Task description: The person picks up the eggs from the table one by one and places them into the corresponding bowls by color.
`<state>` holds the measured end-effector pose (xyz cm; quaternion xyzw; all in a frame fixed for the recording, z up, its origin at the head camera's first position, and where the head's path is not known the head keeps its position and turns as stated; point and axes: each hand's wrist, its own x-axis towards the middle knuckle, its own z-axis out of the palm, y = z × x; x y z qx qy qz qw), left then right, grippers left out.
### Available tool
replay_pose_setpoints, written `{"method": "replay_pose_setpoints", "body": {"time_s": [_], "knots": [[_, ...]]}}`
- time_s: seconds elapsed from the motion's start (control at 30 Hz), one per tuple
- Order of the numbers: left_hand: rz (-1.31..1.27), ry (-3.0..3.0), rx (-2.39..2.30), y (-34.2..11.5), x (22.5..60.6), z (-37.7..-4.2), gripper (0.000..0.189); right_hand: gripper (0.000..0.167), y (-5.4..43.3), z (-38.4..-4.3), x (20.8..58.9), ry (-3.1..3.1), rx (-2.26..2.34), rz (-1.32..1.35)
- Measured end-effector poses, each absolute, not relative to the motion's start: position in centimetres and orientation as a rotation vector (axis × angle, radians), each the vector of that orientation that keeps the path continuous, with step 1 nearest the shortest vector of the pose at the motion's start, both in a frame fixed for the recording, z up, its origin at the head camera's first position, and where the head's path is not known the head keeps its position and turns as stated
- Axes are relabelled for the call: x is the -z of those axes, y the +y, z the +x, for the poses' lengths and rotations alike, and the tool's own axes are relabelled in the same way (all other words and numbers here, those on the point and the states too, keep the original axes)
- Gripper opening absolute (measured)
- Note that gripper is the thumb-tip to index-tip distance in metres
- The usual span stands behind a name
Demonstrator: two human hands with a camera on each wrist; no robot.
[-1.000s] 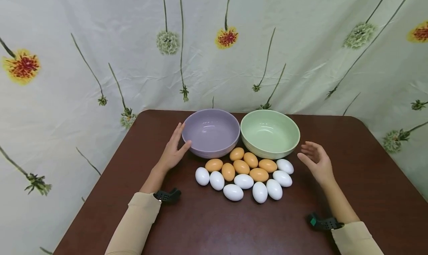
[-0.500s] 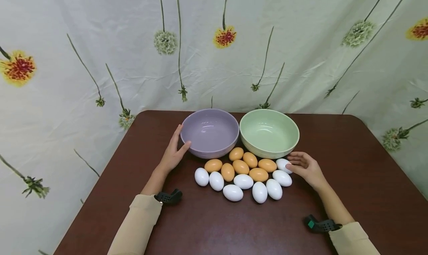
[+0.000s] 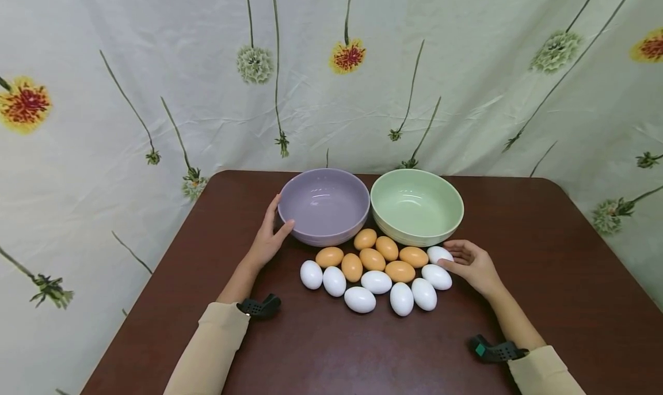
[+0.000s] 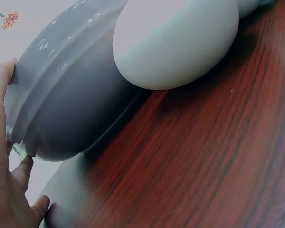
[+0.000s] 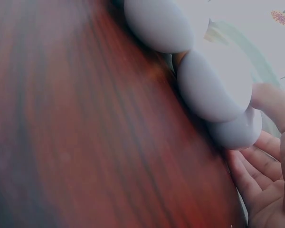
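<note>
My left hand [image 3: 266, 242] rests against the left side of the purple bowl [image 3: 323, 234], thumb and fingers spread along its wall. In the left wrist view its fingertips touch the bowl [image 4: 80, 95]. At the right end of the egg group, my right hand [image 3: 475, 266] pinches a white egg [image 3: 438, 254] between thumb and fingers; that egg [image 5: 235, 130] is partly hidden behind another in the right wrist view. Several brown eggs [image 3: 372, 259] and several white eggs [image 3: 376, 282] lie close together in front of the bowls.
A green bowl [image 3: 414, 234] stands right beside the purple one. Both are near the back edge of the dark wooden table [image 3: 362, 354]. A flower-printed cloth [image 3: 207, 67] hangs behind the table.
My right hand has moved left to the rearmost white egg at the right end and now pinches it. The left hand has stayed at the purple bowl. The eggs have not visibly moved.
</note>
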<state>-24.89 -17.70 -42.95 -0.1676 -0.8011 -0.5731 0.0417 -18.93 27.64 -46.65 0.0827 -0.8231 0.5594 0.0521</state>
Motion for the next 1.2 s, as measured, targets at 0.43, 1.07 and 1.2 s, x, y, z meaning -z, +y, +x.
{"method": "replay_pose_setpoints", "body": {"time_s": [0.43,1.07,1.2], "knots": [[-0.534,-2.415,1.816,-17.74,43.18,-25.03,0.07,0.034,27.41,-18.78,46.35,-2.542,-1.623,0.256],[-0.463,-2.407,1.862,-17.63,43.04,-24.98,0.072,0.028,27.69,-18.99,46.64,-2.372,-1.858,0.149],[-0.454,-2.403,1.879,-17.69,43.17,-25.12,0.073,0.019,27.92,-18.86,46.42,-2.258,-2.029,0.181]]}}
